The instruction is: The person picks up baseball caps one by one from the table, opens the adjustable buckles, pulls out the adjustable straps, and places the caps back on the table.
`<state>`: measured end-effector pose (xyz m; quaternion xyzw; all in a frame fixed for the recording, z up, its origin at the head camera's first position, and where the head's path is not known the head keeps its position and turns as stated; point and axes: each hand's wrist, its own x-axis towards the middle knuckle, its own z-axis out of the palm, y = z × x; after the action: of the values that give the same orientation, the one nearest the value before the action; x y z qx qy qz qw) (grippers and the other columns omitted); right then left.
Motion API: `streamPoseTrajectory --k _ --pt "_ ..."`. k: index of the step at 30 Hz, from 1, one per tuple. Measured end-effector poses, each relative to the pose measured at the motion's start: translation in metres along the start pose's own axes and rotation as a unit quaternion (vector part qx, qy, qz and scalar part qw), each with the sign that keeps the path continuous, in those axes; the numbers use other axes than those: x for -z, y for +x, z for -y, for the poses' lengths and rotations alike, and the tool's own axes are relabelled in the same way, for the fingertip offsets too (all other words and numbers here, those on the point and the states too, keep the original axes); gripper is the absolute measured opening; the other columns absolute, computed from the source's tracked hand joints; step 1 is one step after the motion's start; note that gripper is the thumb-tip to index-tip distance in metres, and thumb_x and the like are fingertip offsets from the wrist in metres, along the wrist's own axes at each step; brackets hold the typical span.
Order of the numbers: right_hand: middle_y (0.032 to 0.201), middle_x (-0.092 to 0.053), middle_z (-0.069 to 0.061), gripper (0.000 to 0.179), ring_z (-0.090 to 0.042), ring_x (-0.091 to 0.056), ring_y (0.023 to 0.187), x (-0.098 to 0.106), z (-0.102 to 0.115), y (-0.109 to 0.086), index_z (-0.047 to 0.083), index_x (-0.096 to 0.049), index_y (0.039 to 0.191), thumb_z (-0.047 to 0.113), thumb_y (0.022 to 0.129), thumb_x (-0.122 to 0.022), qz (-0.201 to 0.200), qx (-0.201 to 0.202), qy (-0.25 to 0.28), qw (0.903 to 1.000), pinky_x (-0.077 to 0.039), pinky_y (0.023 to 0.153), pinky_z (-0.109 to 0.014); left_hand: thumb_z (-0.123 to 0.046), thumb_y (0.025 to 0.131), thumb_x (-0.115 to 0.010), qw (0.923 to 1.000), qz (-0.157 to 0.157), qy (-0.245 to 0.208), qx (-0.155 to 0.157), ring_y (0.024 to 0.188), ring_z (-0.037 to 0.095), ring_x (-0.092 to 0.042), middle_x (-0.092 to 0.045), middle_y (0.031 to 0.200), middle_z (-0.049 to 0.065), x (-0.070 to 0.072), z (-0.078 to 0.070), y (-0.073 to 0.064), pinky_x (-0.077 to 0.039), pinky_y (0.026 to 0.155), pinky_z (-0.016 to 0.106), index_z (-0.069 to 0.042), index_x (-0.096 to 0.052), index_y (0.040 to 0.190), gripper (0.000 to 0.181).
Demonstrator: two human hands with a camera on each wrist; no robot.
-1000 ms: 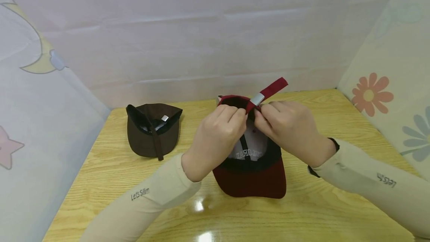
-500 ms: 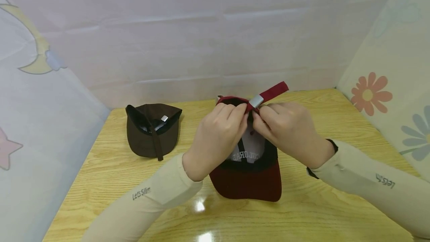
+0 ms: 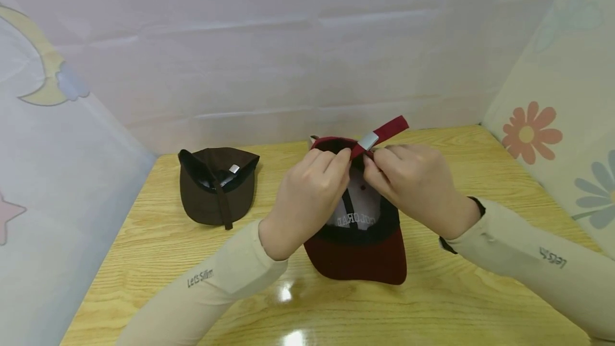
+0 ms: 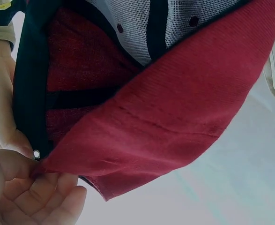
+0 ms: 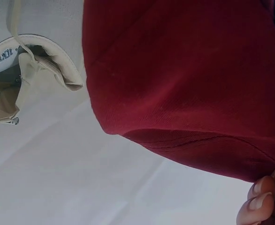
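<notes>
A dark red baseball cap [image 3: 357,260] hangs between both hands in the head view, brim toward the person and its pale inside showing mirrored lettering. My left hand [image 3: 309,191] pinches the cap's back edge by the strap. Just right of it, my right hand [image 3: 413,180] pinches the edge under the silver buckle [image 3: 368,141]. The strap's free end [image 3: 393,128] sticks out up and right past the buckle. In the left wrist view, red fabric [image 4: 165,112] fills the middle, and fingers [image 4: 57,201] hold its corner. The fingertips' exact hold is partly hidden in the head view.
A dark brown cap [image 3: 218,196] lies upside down on the wooden table [image 3: 144,260], its strap trailing forward. The right wrist view shows a beige cap [image 5: 57,70], mostly hidden behind the red one in the head view. Printed cloth walls [image 3: 307,68] enclose the table's back and sides.
The red cap's brim swung slightly left, then back right. The strap's free end dipped a little. Both hands keep their hold and have barely moved.
</notes>
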<state>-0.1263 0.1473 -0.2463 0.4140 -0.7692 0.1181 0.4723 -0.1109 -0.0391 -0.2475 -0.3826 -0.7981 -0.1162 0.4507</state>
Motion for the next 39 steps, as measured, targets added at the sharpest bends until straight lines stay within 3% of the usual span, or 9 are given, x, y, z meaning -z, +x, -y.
streamPoseTrajectory --k 15,28,39 --pt "0.049 -0.030 0.000 0.047 -0.012 -0.024 0.039 0.0013 0.0016 0.0019 0.008 -0.039 0.060 0.023 0.105 -0.034 0.003 -0.004 0.002 1.0000 -0.019 0.037 -0.025 -0.011 0.092 -0.066 0.9998 0.008 -0.012 0.017 0.068 0.020 -0.060 -0.067 0.079 0.010 0.0017 -0.0011 0.0027 -0.053 0.067 0.024 0.004 -0.068 0.102 0.019" --pt "0.049 -0.026 0.001 0.047 -0.011 -0.021 0.039 0.0023 0.0003 0.0005 0.009 -0.037 0.060 0.022 0.105 -0.033 0.004 -0.010 0.001 0.9999 -0.017 0.038 -0.025 -0.003 0.089 -0.066 0.9999 -0.009 -0.005 0.007 0.064 0.018 -0.059 -0.064 0.074 0.007 -0.0001 -0.0013 -0.0005 -0.051 0.058 0.022 0.003 -0.069 0.099 0.013" --pt "0.049 -0.027 0.001 0.047 -0.010 -0.021 0.039 0.0024 0.0011 -0.0008 0.009 -0.038 0.060 0.022 0.104 -0.033 0.006 -0.013 0.001 0.9999 -0.017 0.038 -0.024 -0.005 0.089 -0.066 0.9998 -0.005 -0.016 0.012 0.064 0.019 -0.058 -0.065 0.075 0.008 -0.0009 -0.0021 -0.0031 -0.052 0.059 0.024 0.004 -0.068 0.099 0.013"
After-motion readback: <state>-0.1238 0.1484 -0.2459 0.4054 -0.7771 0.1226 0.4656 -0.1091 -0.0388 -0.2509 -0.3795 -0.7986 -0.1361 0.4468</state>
